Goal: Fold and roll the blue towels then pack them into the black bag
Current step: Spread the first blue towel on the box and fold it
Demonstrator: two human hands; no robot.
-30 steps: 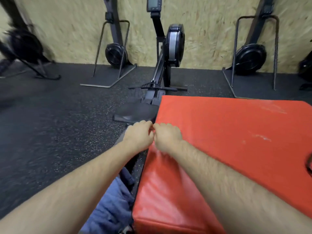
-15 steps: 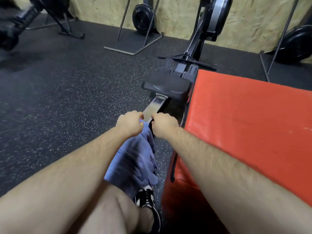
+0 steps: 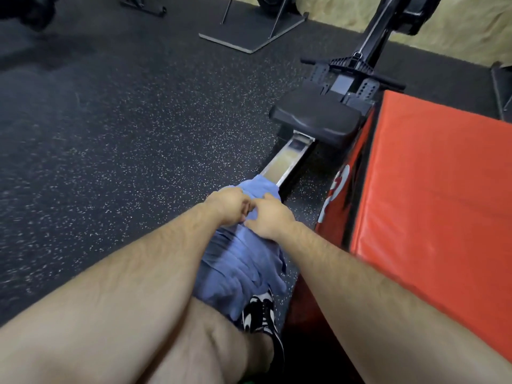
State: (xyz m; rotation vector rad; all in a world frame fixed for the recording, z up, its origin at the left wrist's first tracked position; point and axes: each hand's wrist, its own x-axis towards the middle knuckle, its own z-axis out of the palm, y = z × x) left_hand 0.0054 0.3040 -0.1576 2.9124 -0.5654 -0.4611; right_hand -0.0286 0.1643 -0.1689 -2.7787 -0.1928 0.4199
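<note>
A blue towel (image 3: 238,270) hangs in front of me, its top edge bunched over the end of a rowing machine's metal rail (image 3: 288,162). My left hand (image 3: 228,205) grips the towel's top edge with curled fingers. Right beside it, my right hand (image 3: 270,214) holds the same edge, fingers bent down onto the cloth. The two hands nearly touch. The towel's lower part drapes down to my knee and my black-and-white shoe (image 3: 260,314). No black bag is in view.
A red padded box (image 3: 432,206) stands close on the right. The rower's black seat (image 3: 315,117) and footrests (image 3: 349,76) lie ahead. Dark speckled rubber floor (image 3: 124,151) spreads to the left, with a metal stand base (image 3: 249,37) at the back.
My view has tipped down and left, away from the red box top. Both hands, held together, have moved from over the box corner to the rail's end, the blue towel hanging under them.
</note>
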